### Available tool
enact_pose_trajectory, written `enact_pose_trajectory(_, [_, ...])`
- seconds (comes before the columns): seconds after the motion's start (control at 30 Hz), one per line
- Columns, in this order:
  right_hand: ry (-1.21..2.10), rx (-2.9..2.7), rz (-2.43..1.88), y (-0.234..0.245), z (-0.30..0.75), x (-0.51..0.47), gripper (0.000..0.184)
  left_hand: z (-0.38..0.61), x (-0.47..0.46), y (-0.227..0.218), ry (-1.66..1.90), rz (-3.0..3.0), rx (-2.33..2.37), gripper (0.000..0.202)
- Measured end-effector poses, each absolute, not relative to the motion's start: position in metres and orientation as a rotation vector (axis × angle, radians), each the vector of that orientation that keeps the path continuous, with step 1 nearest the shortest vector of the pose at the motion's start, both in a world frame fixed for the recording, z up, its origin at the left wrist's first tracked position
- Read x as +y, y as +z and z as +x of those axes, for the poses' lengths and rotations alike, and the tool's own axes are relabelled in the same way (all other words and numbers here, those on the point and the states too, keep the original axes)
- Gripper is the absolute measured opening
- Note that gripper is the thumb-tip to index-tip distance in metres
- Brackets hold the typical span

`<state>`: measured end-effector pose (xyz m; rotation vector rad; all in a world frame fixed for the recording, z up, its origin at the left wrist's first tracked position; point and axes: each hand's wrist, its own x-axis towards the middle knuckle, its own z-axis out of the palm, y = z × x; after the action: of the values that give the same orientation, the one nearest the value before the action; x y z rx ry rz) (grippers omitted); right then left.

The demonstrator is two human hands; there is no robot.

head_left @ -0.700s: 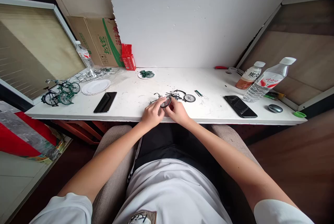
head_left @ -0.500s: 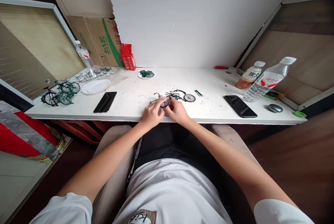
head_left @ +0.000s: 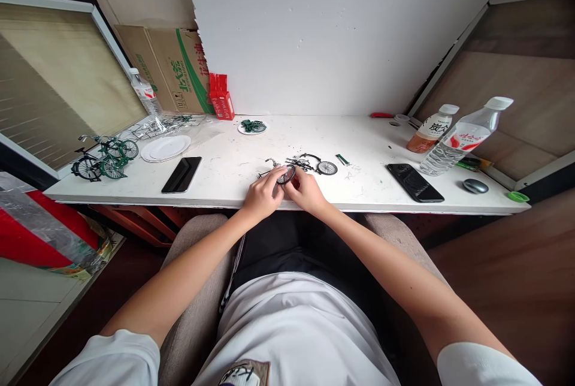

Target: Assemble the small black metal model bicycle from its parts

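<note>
Between my two hands, close to the table's front edge, a small black model bicycle wheel is pinched by the fingers. My left hand has its fingers closed on the wheel's left side. My right hand grips the same wheel from the right, its fingertips partly hidden. Just beyond the hands lie black model bicycle parts, with a second black wheel to the right. A little handlebar piece shows past my left fingers. Farther right is a short green strip.
Assembled model bicycles stand at the left beside stacked white plates and a phone. Green parts fill a small plate at the back. On the right are another phone, bottles and a mouse.
Both hands stay on the wheel in nearly the same place, with hardly any finger motion visible. The whole view has shifted very slightly.
</note>
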<state>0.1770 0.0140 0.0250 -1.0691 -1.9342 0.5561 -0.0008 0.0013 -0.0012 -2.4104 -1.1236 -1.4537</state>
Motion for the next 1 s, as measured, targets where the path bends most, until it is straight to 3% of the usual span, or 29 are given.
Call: enact_pose_trajectory(1.0, [0.610,-1.988,-0.962,0.0219,0.1810,0.0169,0.017,-0.0005,0.0009,0.0001,-1.555,-2.397,-1.161,0.057])
